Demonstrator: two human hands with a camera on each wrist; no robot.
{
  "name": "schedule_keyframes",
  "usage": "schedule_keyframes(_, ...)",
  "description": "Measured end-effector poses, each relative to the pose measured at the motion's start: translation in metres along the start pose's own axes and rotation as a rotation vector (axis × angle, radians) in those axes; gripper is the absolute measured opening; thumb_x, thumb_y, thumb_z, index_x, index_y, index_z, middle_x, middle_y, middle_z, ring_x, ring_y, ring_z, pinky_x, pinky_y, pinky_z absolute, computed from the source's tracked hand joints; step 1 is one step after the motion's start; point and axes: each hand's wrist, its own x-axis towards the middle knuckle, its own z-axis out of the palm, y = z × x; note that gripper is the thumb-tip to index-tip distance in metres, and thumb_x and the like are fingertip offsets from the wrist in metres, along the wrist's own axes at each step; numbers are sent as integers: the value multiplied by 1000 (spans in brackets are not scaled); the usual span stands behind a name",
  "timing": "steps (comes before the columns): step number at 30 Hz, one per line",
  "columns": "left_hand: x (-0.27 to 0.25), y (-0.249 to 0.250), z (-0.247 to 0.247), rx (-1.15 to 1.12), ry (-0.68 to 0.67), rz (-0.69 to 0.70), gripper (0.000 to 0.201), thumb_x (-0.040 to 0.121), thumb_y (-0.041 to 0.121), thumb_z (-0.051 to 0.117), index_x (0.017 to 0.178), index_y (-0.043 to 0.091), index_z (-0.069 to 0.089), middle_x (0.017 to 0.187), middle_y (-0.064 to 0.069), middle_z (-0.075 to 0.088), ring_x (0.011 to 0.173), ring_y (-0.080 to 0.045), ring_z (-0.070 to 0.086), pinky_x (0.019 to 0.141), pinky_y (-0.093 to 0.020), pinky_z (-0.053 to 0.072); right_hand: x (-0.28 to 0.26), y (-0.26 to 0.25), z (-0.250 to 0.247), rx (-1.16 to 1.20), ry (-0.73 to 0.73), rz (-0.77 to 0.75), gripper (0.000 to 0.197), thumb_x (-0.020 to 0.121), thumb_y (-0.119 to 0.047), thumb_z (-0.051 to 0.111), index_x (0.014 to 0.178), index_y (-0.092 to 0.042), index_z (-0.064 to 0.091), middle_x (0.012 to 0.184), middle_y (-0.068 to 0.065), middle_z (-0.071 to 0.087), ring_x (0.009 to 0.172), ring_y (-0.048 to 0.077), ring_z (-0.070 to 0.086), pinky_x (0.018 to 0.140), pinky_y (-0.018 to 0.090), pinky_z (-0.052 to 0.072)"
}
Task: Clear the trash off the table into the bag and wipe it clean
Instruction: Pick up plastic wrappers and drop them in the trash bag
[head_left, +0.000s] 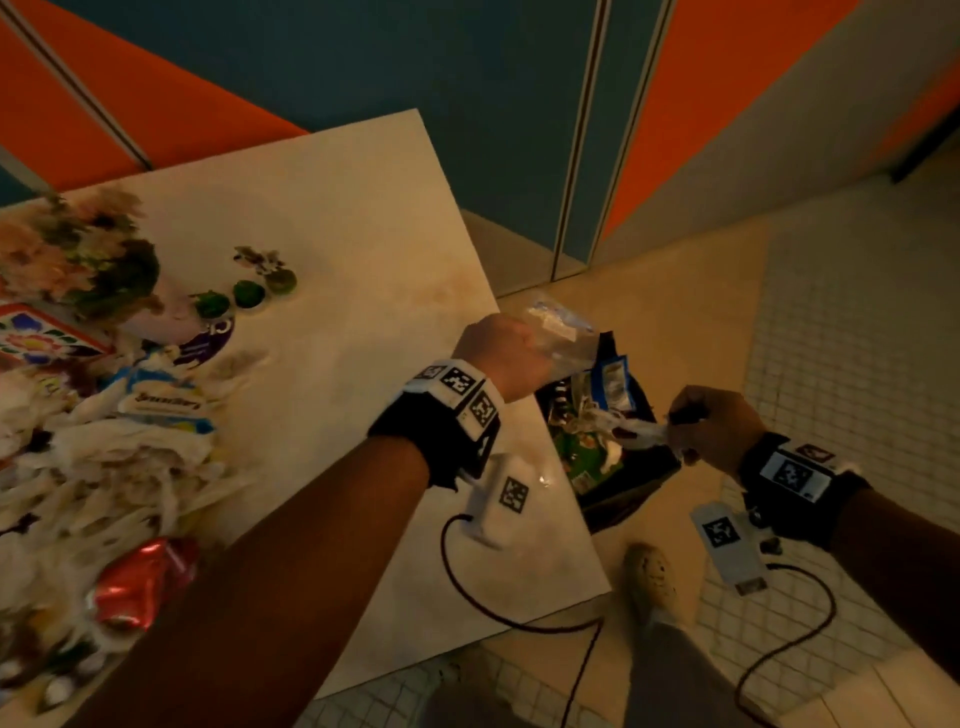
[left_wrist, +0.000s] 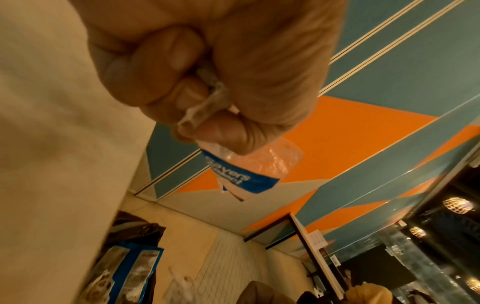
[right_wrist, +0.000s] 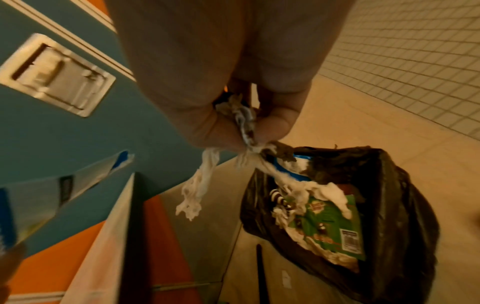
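Our left hand (head_left: 498, 348) fisted round clear plastic wrapper (head_left: 563, 332), held just above black bag (head_left: 639, 467) beside bench (head_left: 363, 234) edge. Our right hand (head_left: 714, 426) pinches shredded tissue (head_left: 631, 428) at bag mouth, apparently with bag rim. Wrapper light, crinkly, slippery: we judge a bunched corner best hold. Tissue soft, tears easily; gather, don't pull. Bag already part full, blue packet (head_left: 613, 382) sticking up, may block drop. Tissue heap (head_left: 104, 457), red foil packet (head_left: 143, 579) left on bench; flowers (head_left: 78, 249), small potted plants (head_left: 249, 293) near heap.
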Motion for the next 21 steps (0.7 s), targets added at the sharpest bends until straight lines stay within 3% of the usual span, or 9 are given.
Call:
schedule_keyframes(3,37,27,33,63,-99,-26,22,91,27,51,97,11,65,115,-11,64,104,-27,60,78,-28,46,32,26,-6,95,-52,76,20,78,11,66,72,-2,51,66,18,54,62,28,51,68,47,48)
schedule_keyframes(5,61,40,55,86,-137,-51,33,95,33,46,115,12,61,122,-10,60,108,-27,58,79,-26,42,54,43,-8,188,-76,151,24,76,12,66,67,-3,51,65,17,53,62,28,51,65,44,46)
schedule_keyframes(8,99,45,91,52,-220,-197,44,94,44,47,119,9,58,121,-11,60,96,-24,59,74,-26,45,85,67,-8,354,-109,289,26,74,18,65,67,-4,52,68,17,53,65,29,52,64,41,45)
schedule_keyframes(10,121,42,117,-4,-247,-315,52,92,48,50,126,8,53,124,-12,58,104,-26,59,83,-30,49,101,77,-8,418,-138,340,29,74,22,62,69,-4,51,67,17,53,63,28,50,60,38,44)
schedule_keyframes(12,139,36,140,-9,-273,-367,53,97,40,43,137,5,42,136,-14,49,120,-30,52,94,-32,43,118,87,-6,426,-179,356,30,75,22,62,71,-5,50,67,16,52,61,27,50,59,37,43)
schedule_keyframes(14,155,28,168,-17,-301,-436,57,96,41,44,141,7,37,145,-9,41,127,-29,44,100,-35,38,134,93,-2,401,-217,359,27,75,20,64,72,-4,51,68,16,53,64,29,54,65,42,50)
schedule_keyframes(16,170,18,195,-18,-376,-471,69,92,53,47,146,14,30,150,-4,32,133,-30,37,104,-37,33,151,99,6,350,-247,370,23,76,16,67,70,-3,56,72,17,59,69,31,61,78,47,57)
schedule_keyframes(19,186,5,229,-55,-430,-500,61,95,42,48,144,10,33,147,-8,36,133,-31,39,105,-34,35,175,108,19,243,-334,376,21,76,13,68,68,-5,66,80,16,65,80,34,66,88,48,55)
schedule_keyframes(21,193,-6,247,-61,-388,-533,74,92,45,53,150,19,17,154,-1,20,138,-32,30,112,-41,30,192,116,26,68,-399,319,15,79,8,69,78,-6,72,91,13,65,90,33,63,92,44,53)
